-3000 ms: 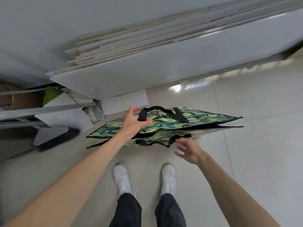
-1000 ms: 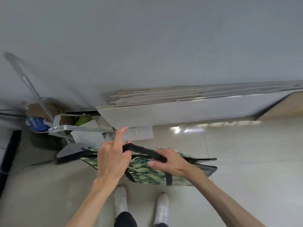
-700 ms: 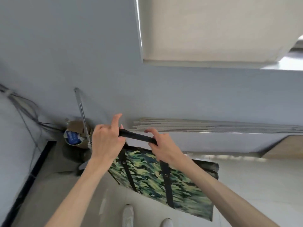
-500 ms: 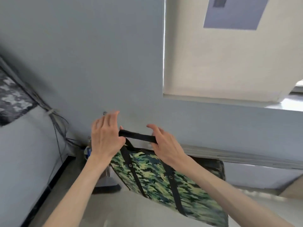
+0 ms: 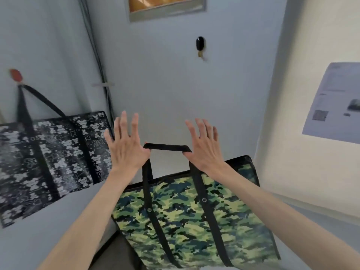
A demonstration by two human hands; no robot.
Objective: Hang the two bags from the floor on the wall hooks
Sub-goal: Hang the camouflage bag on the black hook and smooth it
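Note:
A green camouflage bag point(image 5: 187, 219) with black straps hangs in the air in front of the blue-grey wall. Its black handle point(image 5: 166, 147) is stretched level between my left hand point(image 5: 124, 147) and my right hand point(image 5: 204, 149); each thumb hooks an end while the fingers point up, spread. A black wall hook point(image 5: 200, 44) is above the handle, well apart from it. On the left wall a black-and-white patterned bag point(image 5: 48, 158) hangs by its strap from a red hook point(image 5: 16, 75).
Dark cables point(image 5: 99, 61) run down the corner between the two walls. A framed panel point(image 5: 165, 6) sits above the black hook. A cream wall section with a printed sheet point(image 5: 335, 102) is at the right.
The camouflage bag went from the floor up to chest height as both hands took its handle. My view tilted up, showing both hooks and the hung patterned bag. My fingers have opened upward.

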